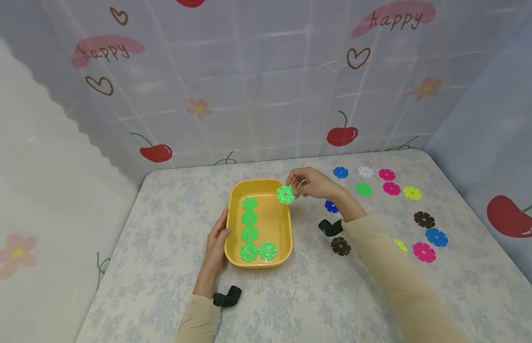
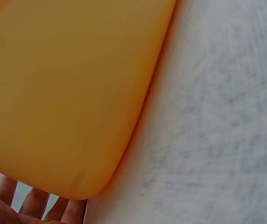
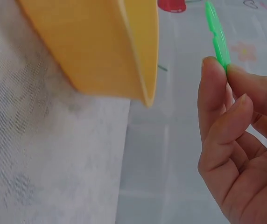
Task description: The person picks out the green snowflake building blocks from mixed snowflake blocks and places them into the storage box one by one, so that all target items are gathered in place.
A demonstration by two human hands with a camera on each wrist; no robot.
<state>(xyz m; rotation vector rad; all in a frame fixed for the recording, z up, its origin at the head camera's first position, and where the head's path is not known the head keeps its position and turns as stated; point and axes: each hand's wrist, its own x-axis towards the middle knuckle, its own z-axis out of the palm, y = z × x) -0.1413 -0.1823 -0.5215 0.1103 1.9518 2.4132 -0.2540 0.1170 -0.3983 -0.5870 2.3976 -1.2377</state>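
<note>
My right hand [image 1: 310, 183] pinches a green notched plastic disc [image 1: 285, 194] between thumb and finger above the upper right corner of a yellow tray [image 1: 279, 228]. The right wrist view shows the disc [image 3: 218, 35] edge-on, clear of the tray's wall [image 3: 91, 51]. My left hand [image 1: 216, 243] holds the tray by its left side, the thumb at the rim and the fingers along the outside. Inside the tray, several green discs [image 1: 249, 218] lie in a column on the left, with one more green disc [image 1: 267, 251] beside the bottom one.
Loose notched discs lie right of the tray: a green disc [image 1: 364, 189], a white disc [image 1: 366, 171], brown ones [image 1: 424, 219], pink ones [image 1: 424, 252], blue ones [image 1: 436, 237] and yellow ones [image 1: 412, 192]. Some sit near or under the right forearm. A printed curtain [image 1: 266, 95] hangs behind the table.
</note>
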